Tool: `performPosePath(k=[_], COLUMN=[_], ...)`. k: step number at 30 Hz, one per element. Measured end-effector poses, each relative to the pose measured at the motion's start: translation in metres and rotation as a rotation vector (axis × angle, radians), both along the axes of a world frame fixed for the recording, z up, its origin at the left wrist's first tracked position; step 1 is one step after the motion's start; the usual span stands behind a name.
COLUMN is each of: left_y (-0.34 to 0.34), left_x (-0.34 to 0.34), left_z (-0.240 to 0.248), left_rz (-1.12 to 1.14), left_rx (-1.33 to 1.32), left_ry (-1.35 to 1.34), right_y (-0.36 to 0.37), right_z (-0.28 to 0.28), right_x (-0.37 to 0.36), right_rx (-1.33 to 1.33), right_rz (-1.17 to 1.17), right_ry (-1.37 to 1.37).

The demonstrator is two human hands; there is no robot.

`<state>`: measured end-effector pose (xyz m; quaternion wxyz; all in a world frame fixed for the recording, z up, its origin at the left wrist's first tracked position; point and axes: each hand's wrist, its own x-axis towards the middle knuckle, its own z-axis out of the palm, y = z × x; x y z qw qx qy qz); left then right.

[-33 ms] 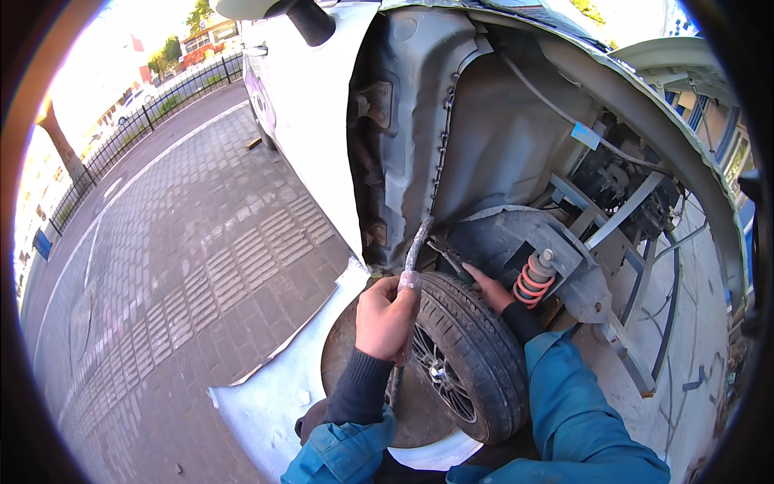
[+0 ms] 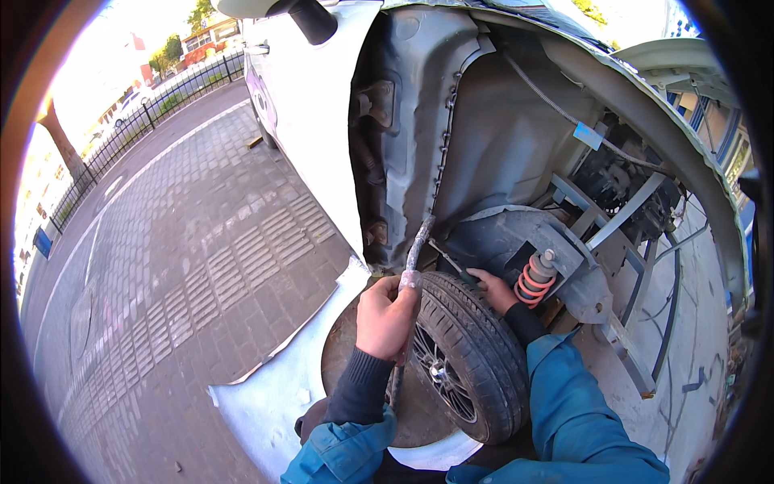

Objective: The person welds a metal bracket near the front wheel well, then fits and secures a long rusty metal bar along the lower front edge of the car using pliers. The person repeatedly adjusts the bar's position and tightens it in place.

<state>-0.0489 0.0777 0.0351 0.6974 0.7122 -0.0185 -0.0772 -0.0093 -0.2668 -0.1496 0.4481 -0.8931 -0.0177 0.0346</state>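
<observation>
My left hand [image 2: 385, 319] is closed around the body of a welding torch [image 2: 418, 244], a bent, mottled grey tube with a pinkish wrapped collar. Its tip meets the lower end of a lumpy vertical seam [image 2: 443, 153] in the wheel arch. My right hand [image 2: 493, 289], behind the tyre's top, is closed on the dark green handle of a screwdriver-like tool [image 2: 448, 259]. This tool's thin shaft points up and left, its end close to the torch tip; whether they touch I cannot tell. Below my hands stands a wheel with a black tyre [image 2: 472, 343].
A coil spring [image 2: 534, 280] in orange-red sits right of my right hand. Bare metal frame bars [image 2: 625, 211] lie beyond it. A white cut body panel [image 2: 266, 411] lies low at the left, beside brick paving [image 2: 185, 266]. The white car door [image 2: 310, 121] rises at upper left.
My right hand has shifted slightly, and the thin tool's shaft shows more plainly. My left hand and the torch stay almost where they were.
</observation>
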Motion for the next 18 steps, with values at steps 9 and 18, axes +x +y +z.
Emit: performPosePath(k=[9, 18], left_y=[-0.009, -0.022], left_x=[-0.004, -0.014], left_z=[0.005, 0.015], left_rz=[-0.017, -0.099], left_rx=[-0.006, 0.05], left_ry=[-0.033, -0.067], right_y=[-0.008, 0.0], right_z=[-0.004, 0.016], right_x=[-0.051, -0.041], right_rx=[0.127, 0.24], right_rz=[-0.105, -0.269], right_ry=[0.142, 0.124])
